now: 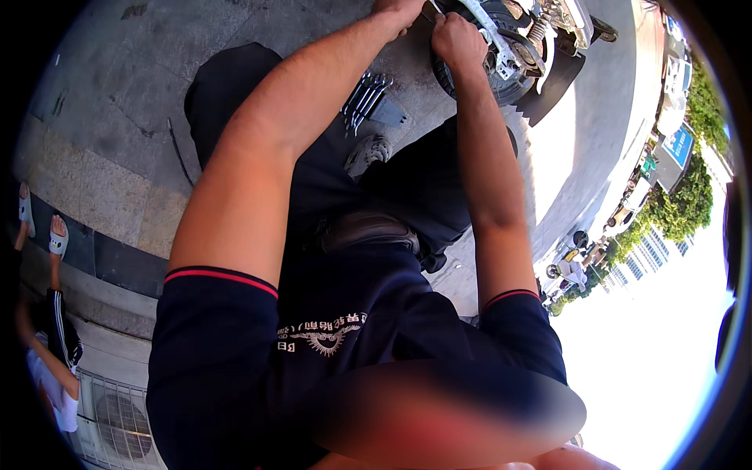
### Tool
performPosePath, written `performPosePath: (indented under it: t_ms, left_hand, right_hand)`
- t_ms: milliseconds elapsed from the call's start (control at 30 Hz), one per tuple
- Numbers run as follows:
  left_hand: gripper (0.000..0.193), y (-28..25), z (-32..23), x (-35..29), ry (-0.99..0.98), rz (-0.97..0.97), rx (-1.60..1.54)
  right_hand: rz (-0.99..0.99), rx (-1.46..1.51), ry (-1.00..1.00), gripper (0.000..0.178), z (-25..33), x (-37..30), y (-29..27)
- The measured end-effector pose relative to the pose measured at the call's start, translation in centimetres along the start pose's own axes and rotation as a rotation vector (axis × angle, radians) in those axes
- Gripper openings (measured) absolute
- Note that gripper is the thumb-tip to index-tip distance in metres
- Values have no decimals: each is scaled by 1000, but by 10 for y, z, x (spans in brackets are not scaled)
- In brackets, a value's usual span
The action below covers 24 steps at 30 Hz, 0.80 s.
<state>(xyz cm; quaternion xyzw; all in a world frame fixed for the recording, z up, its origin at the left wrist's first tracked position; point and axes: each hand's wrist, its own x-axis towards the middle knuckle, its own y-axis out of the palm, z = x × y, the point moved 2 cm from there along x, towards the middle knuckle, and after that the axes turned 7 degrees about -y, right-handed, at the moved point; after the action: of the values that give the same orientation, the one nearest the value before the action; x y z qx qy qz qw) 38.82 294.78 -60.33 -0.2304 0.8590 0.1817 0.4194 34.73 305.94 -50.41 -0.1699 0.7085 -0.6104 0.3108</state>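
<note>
1. Left hand: at top edge, partly cut off. Fingers look bent; can't tell how tight, or what it holds.
2. Right hand: fingers curled in narrow, back of hand up, just left of the silver metal arm by the wheel. Contents of the grip hidden, can't tell.
3. Bright metal piece shows between the two hands, next to the right thumb side. Too small to identify.
4. Motorbike wheel: top of view, right of center, black tyre, partly behind the right hand and forearm. Coil spring sits right of the metal arm, dark flap below it.
5. Wrench set: on the paving, left of the right forearm, several wrenches side by side, grey holder at their right.
6. Grey shoe just below the set, between dark-trousered knees. Dark waist bag at the belt.
7. Thin black cable lies on the paving at left.
8. Far left: another person's sandalled foot; grilled unit below. Far right: parked two-wheelers, trees, blue sign.
</note>
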Motion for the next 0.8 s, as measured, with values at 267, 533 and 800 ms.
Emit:
performPosePath:
  t_ms: [267, 533, 800]
  left_hand:
    - [85, 3, 10, 15, 43, -180, 21]
    - [81, 12, 17, 22, -119, 139, -574]
    - [61, 29, 41, 71, -113, 318, -1101]
  right_hand:
    - [70, 78, 54, 36, 32, 9, 9]
    - [198, -65, 142, 39, 50, 26, -8]
    - [-65, 98, 69, 28, 50, 21, 21]
